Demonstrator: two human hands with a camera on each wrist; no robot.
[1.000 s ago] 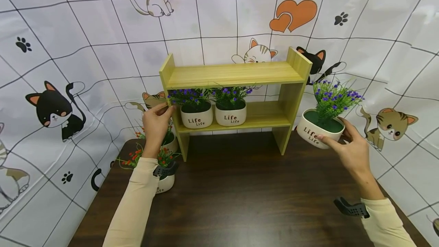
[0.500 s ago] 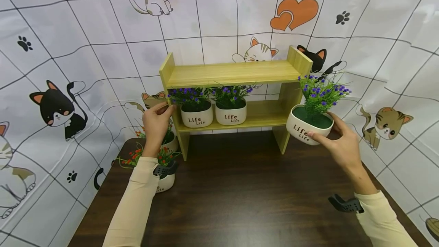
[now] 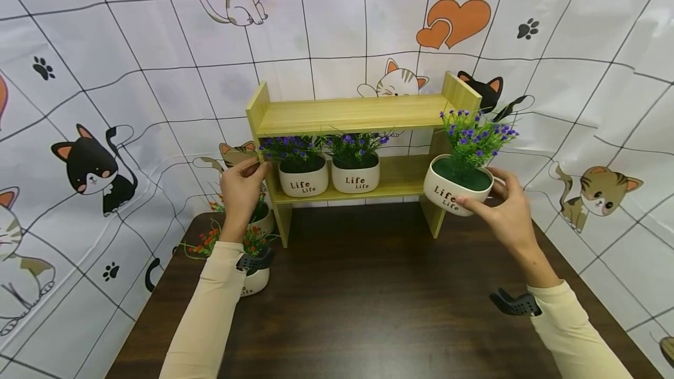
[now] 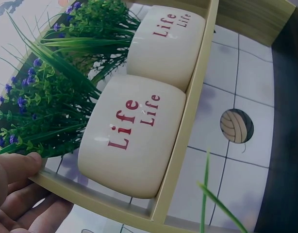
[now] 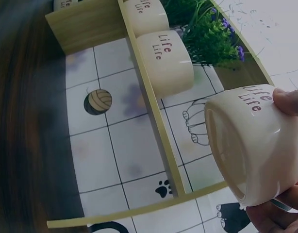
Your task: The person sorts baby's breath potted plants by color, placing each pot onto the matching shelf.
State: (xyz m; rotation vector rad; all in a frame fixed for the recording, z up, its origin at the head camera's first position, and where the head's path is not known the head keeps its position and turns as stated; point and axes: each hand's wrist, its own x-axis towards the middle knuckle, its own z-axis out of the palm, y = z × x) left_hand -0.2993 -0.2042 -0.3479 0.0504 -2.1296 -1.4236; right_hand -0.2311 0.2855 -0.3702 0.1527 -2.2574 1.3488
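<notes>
My right hand [image 3: 508, 212] holds a white oval flowerpot [image 3: 447, 189] with purple flowers, thumb on its front and fingers behind. The pot is raised and tilted in front of the right end of a small wooden shelf [image 3: 358, 114]. In the right wrist view the underside of this flowerpot [image 5: 226, 150] shows. My left hand [image 3: 239, 189] pinches the shelf's left side panel, its thumb [image 4: 23, 165] inside and its fingers outside. Two matching flowerpots, a left one [image 3: 303, 183] and a right one [image 3: 355, 179], stand side by side on the lower board.
Pots with red flowers [image 3: 255, 282] stand on the dark wooden table [image 3: 358, 309] left of the shelf, partly hidden by my left arm. A white cat-print sheet [image 3: 337, 22] hangs close behind and at both sides.
My right hand has carried the flowerpot leftward, from outside the shelf's right side to in front of its right end. The left hand keeps its place on the side panel.
</notes>
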